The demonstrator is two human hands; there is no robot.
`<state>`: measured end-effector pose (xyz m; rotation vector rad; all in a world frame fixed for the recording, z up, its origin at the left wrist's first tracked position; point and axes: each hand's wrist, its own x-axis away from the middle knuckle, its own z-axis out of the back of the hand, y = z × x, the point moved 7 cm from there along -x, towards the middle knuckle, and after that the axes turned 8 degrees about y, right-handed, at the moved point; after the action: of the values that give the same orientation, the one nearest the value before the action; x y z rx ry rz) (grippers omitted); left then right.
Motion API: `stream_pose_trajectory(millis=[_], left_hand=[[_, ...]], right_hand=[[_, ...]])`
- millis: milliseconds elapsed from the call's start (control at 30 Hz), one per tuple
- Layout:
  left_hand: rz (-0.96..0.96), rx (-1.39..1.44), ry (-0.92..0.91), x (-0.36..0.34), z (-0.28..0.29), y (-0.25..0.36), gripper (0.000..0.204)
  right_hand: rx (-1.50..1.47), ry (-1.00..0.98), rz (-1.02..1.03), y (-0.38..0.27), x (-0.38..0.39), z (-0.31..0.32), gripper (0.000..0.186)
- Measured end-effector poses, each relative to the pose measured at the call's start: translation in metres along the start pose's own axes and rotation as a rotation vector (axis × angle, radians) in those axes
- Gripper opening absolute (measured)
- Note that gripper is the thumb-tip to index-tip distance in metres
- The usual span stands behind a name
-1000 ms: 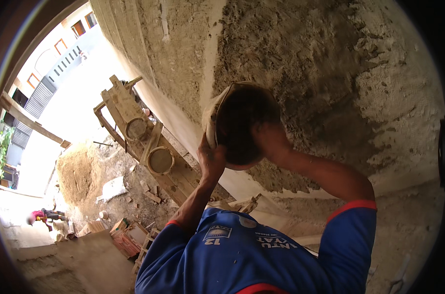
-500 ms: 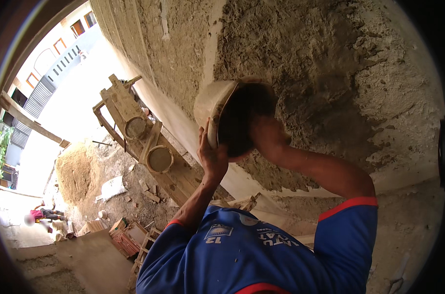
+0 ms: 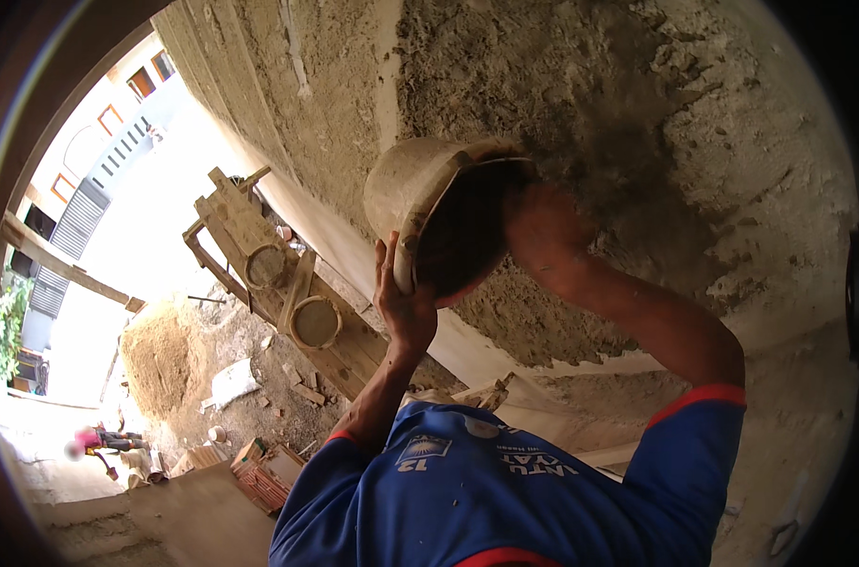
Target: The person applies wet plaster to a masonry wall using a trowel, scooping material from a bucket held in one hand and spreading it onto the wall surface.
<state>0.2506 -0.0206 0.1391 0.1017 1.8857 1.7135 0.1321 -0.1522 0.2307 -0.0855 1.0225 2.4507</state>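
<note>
A mortar-smeared bucket [image 3: 401,180] is tilted on its side against the rough wall, its dark mouth toward my right arm. My left hand [image 3: 408,310] grips its rim from below, fingers up along the outside. Beside the mouth, my right hand [image 3: 549,227] is smeared by motion, so its fingers and anything in them cannot be made out. Around it the wall carries a dark, wet-looking patch of mortar [image 3: 628,180]. What lies inside the bucket is hidden in shadow.
To the left runs a plank scaffold [image 3: 231,222] bearing two round containers of grey mortar [image 3: 316,322]. Far below are a sand heap [image 3: 160,350], a white sack [image 3: 233,383] and stacked reddish bricks [image 3: 259,477]. Another person [image 3: 108,440] is down at the lower left.
My right hand has moved from inside the bucket's mouth out to the right, toward the wall. The bucket has tipped slightly, with my left hand still on its rim.
</note>
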Motion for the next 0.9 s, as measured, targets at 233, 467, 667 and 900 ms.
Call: stream_pose_trajectory(millis=[233,467,667,900], left_hand=[[-0.115,-0.076,-0.081,0.005,-0.003,0.021,0.057],[-0.106,-0.207,-0.23,0.007,-0.012,0.012,0.065],[0.089,-0.208,-0.261,0.013,-0.016,-0.024,0.064],[0.284,0.116,-0.15,-0.001,0.023,-0.018,0.055]], right_hand=[[-0.492,-0.125,-0.163,-0.006,0.03,-0.056,0.024],[-0.844,-0.247,-0.008,-0.055,0.068,-0.111,0.03],[-1.945,-0.475,-0.517,-0.136,0.119,-0.165,0.021],[-2.087,-0.646,-0.62,-0.1,0.133,-0.098,0.026]])
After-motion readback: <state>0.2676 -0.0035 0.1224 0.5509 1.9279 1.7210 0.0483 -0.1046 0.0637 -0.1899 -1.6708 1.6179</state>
